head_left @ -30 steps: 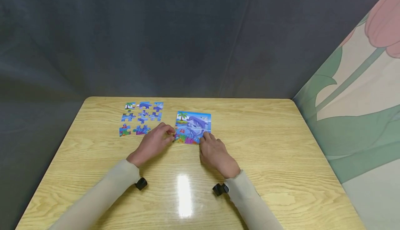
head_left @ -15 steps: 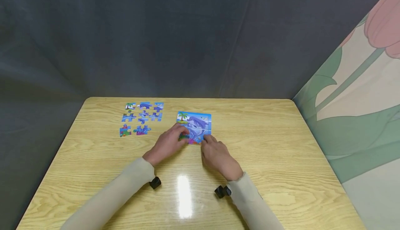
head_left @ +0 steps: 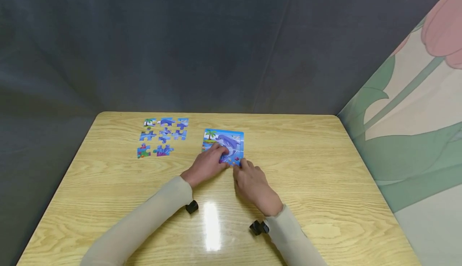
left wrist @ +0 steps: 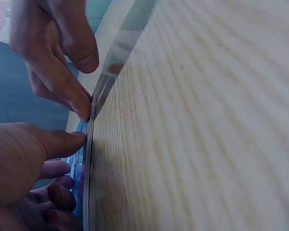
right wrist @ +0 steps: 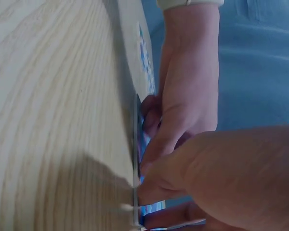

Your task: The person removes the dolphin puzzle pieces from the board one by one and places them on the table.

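Observation:
A square dolphin jigsaw puzzle (head_left: 210,136) lies flat on the table. In the head view my left hand (head_left: 207,163) lies over its lower part, thumb at the near edge and fingers over the picture. Blue picture shows in the gap between thumb and index finger. At the near right corner, my right hand (head_left: 256,185) pinches the edge of the puzzle. From the left wrist view, the left thumb (left wrist: 65,140) reaches the puzzle's edge close to the right fingertips (left wrist: 85,114). In the right wrist view both thumbs are close together at that edge. The left palm hides the lower left picture.
Several loose puzzle pieces (head_left: 164,150) lie in spaced rows left of the puzzle. The light wooden table (head_left: 317,169) has rounded far corners. A dark curtain (head_left: 180,49) stands behind it, and a flowered panel (head_left: 415,137) at the right.
My left hand has moved right from beside the puzzle's left edge to over its lower middle. The right hand has shifted slightly right and nearer. Puzzle and loose pieces look unmoved.

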A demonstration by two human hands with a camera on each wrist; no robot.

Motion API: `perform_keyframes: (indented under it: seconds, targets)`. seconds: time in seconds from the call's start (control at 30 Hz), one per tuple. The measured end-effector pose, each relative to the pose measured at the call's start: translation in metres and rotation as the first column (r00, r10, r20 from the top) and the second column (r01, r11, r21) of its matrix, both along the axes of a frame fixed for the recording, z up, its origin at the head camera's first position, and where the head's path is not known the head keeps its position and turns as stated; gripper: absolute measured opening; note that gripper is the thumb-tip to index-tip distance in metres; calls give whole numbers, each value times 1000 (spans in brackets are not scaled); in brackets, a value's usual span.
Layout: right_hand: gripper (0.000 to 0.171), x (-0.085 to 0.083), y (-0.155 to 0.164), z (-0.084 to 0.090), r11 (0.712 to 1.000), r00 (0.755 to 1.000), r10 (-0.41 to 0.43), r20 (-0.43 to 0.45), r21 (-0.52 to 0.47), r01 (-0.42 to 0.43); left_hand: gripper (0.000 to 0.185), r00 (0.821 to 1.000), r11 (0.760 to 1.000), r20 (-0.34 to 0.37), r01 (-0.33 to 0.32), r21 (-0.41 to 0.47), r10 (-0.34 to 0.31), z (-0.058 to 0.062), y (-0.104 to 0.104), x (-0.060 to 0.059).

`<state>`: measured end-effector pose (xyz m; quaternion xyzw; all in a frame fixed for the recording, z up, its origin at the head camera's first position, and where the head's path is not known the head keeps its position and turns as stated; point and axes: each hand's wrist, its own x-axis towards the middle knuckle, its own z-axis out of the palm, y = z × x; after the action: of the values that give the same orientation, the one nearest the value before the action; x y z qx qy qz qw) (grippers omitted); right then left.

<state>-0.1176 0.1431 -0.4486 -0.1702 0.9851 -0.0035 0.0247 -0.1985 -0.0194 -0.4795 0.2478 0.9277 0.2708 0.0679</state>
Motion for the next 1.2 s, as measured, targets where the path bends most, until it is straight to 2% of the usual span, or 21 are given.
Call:
perform_keyframes:
  seconds: [0.13,0.27,0.57,0.8,1.03,1.2]
  targets:
    - [29,-1,-3,3,999,999,-16,48,32,14,48,1000,999,14,10,-41,-10,1,7,-4]
    - [28,-1,-5,6,997,995,-44,94,63,38,43,999,999,36,18,-50,-16,2,12,-7]
    - [26,1,-6,8,997,994,-45,102,70,38,37,998,1000,63,1,-20,0,0,15,-9]
    - [41,4,-11,8,990,984,-73,160,128,52,36,997,1000,71,-1,11,1,-1,16,-8]
    - [43,4,-14,11,990,987,-67,149,135,47,38,997,999,71,-20,26,18,-1,16,-7]
    - [44,3,-15,11,989,987,-70,147,142,49,32,997,998,80,-27,64,22,-1,17,-7]
